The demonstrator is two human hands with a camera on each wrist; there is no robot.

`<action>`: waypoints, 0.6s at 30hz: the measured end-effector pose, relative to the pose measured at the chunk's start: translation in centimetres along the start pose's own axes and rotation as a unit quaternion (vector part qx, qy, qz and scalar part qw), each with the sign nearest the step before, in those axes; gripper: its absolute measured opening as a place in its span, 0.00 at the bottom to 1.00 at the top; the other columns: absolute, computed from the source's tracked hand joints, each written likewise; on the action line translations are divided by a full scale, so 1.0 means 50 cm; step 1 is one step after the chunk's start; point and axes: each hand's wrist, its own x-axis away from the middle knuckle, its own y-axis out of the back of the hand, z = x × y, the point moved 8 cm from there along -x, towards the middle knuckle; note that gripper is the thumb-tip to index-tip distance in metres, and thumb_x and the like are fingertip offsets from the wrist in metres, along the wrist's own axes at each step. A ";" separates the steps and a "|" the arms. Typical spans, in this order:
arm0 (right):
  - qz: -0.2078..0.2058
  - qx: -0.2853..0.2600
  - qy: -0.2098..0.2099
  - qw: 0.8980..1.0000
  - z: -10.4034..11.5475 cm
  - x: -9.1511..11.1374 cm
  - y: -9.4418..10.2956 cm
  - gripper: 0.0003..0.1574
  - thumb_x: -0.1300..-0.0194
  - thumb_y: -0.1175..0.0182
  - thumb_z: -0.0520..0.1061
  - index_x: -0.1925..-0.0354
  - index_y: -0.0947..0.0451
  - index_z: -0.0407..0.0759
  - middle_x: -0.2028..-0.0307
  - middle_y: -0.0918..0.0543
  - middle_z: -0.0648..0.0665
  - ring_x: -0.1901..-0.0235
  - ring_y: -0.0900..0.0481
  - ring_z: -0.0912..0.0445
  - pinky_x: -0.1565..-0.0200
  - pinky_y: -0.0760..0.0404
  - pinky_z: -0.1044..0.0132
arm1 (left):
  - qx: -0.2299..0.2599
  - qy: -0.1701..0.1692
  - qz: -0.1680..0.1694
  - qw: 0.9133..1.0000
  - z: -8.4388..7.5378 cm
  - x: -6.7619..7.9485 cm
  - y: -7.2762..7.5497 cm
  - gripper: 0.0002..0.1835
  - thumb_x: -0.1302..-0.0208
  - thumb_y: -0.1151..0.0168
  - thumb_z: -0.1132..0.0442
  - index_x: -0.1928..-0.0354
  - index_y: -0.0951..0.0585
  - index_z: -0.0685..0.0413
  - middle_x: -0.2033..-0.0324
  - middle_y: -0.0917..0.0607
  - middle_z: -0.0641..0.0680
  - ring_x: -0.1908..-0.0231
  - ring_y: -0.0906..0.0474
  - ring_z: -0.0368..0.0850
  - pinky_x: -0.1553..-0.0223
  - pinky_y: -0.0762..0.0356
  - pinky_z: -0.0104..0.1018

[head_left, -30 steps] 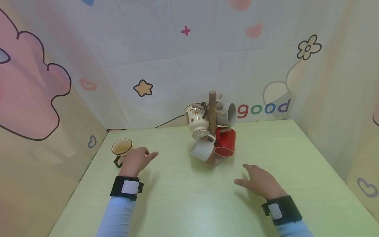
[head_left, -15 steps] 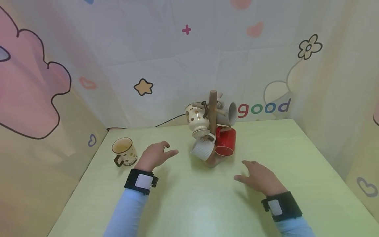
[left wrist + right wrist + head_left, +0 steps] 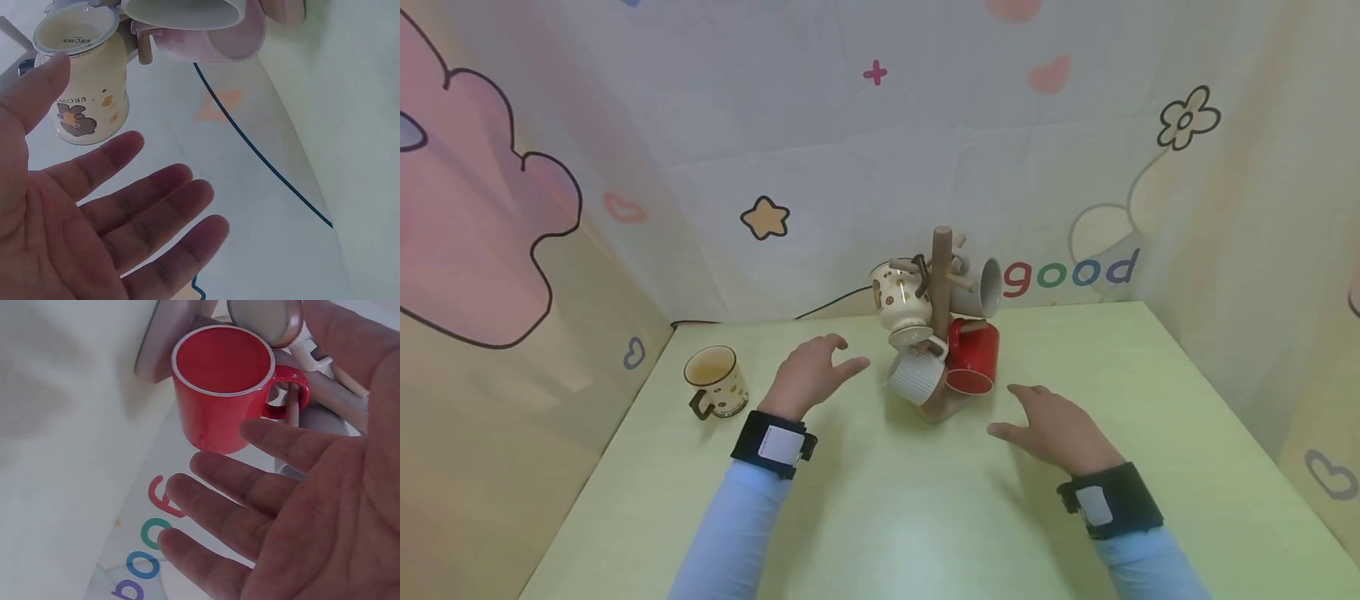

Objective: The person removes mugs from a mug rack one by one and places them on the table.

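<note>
A wooden mug tree (image 3: 942,283) stands toward the back of the table with several mugs hung on it. On its left side hang a cream patterned mug (image 3: 900,298) and, lower, a white ribbed mug (image 3: 916,375). A red mug (image 3: 973,358) and a grey-white mug (image 3: 982,287) hang on the right. My left hand (image 3: 808,379) is in the air left of the tree, fingers spread, holding nothing. Right of the tree and nearer me, my right hand (image 3: 1060,429) hovers with its fingers extended, apart from the red mug. In the left wrist view a pink mug (image 3: 240,34) shows too.
Another cream patterned mug (image 3: 718,383) stands upright at the table's left, its dark handle toward me. A dark cable (image 3: 831,302) runs along the back edge. Printed curtains enclose the pale green table (image 3: 887,508) at the back and sides.
My left hand has moved right and forward, away from the standing mug on the left, toward the mug tree. My right hand has shifted slightly forward. The mugs have stayed in place.
</note>
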 end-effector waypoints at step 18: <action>-0.122 -0.008 0.044 0.992 0.111 -0.065 0.176 0.40 0.36 0.34 0.58 0.35 0.32 0.37 0.56 0.18 0.34 0.62 0.18 0.41 0.67 0.17 0.48 | -0.017 -0.058 -0.092 0.994 -0.126 -0.099 0.093 0.30 0.30 0.42 0.42 0.36 0.26 0.55 0.40 0.24 0.60 0.45 0.23 0.57 0.49 0.24 0.53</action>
